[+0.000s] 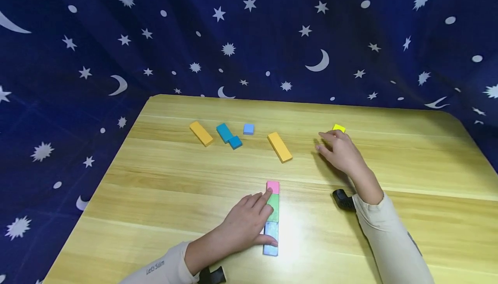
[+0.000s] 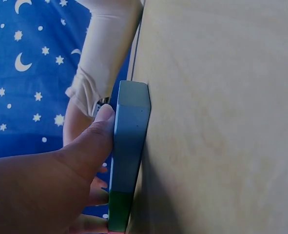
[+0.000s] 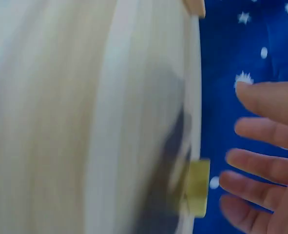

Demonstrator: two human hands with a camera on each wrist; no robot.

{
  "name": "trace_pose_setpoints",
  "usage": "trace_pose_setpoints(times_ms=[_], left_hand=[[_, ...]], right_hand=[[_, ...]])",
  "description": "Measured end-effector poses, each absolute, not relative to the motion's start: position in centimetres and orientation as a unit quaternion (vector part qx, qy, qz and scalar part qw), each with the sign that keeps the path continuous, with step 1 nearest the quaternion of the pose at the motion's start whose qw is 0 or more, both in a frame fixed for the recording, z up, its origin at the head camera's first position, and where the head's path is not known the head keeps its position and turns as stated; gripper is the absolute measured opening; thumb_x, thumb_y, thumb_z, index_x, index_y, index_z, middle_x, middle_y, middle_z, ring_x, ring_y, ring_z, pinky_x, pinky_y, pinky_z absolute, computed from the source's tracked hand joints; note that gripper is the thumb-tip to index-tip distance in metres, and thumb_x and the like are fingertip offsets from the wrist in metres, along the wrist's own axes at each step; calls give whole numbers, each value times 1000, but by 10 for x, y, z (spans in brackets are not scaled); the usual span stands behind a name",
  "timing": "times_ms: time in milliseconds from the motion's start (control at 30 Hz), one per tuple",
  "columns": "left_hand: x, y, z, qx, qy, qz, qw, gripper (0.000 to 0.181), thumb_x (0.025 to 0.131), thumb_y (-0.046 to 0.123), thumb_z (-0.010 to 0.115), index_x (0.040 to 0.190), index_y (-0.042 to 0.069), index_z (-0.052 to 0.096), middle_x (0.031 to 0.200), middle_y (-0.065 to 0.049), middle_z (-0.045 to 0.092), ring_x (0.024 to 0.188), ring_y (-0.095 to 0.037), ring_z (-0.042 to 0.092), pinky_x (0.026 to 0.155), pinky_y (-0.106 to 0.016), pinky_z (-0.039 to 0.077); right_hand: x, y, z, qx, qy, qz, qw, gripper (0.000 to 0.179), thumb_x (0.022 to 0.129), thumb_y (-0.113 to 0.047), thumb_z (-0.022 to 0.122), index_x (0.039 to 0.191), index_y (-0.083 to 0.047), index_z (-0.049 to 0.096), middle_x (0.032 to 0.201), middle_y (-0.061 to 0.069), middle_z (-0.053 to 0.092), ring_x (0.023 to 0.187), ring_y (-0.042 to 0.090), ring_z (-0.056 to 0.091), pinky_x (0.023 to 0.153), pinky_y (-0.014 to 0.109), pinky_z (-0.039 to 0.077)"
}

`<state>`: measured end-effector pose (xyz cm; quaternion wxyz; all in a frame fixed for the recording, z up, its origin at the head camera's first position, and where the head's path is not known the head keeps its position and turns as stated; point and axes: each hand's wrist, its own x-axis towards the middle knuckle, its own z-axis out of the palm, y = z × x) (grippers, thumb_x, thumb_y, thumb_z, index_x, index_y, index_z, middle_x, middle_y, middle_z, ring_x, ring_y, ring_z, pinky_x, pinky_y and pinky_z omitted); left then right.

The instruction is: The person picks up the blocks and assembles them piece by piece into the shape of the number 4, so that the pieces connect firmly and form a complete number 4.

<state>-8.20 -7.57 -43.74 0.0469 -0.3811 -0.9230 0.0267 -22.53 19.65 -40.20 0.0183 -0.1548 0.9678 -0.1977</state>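
A pink block [image 1: 274, 184], a green block [image 1: 275, 209] and a light blue block [image 1: 271, 229] lie end to end in a straight row on the table. My left hand [image 1: 243, 222] rests on this row, its forefinger reaching the pink block and its thumb lying across the blue one. In the left wrist view, the thumb touches the broad face of the blue block [image 2: 130, 146]. Over the table's right side is my right hand [image 1: 342, 154], fingers spread and holding nothing. Beyond its fingertips sits a small yellow block [image 1: 339, 127], partly hidden by the hand.
Toward the back lie two long orange blocks [image 1: 201, 134], a teal block [image 1: 224, 132] touching a smaller blue block [image 1: 235, 142], and a periwinkle square block [image 1: 249, 129]. Behind the wooden table [image 1: 155, 189] hangs a dark blue cloth [image 1: 264, 33] with stars and moons.
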Motion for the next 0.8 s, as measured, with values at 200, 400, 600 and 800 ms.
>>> trace_pose_setpoints(times_ms=[200, 400, 600, 800], left_hand=[[-83, -75, -438, -381, -923, 28, 48, 67, 74, 75, 40, 103, 15, 48, 142, -14, 39, 116, -23, 51, 96, -34, 43], [-83, -76, -437, -381, -923, 29, 51, 67, 74, 75, 40, 104, 16, 48, 141, -14, 40, 116, -23, 50, 96, -34, 42], [-84, -75, -437, -383, -923, 34, 37, 67, 76, 75, 38, 104, 15, 47, 143, -15, 37, 118, -24, 49, 97, -35, 42], [-84, -75, -437, -382, -923, 32, 30, 66, 77, 74, 38, 104, 15, 47, 143, -16, 37, 118, -25, 50, 97, -36, 42]], right_hand=[[-234, 212, -407, -134, 974, -165, 76, 63, 91, -29, 53, 137, 8, 31, 141, 34, 24, 126, 54, 24, 102, 62, 23], [-232, 211, -404, -134, 974, -147, 108, 62, 93, -28, 50, 138, 8, 29, 140, 33, 29, 127, 50, 27, 102, 59, 25], [-217, 205, -389, -161, 971, -142, 107, 49, 93, -28, 50, 131, 3, 45, 125, 30, 50, 112, 48, 47, 91, 58, 38], [-206, 202, -380, -161, 973, -138, 94, 45, 91, -26, 54, 126, 3, 51, 114, 27, 59, 101, 43, 56, 83, 55, 44]])
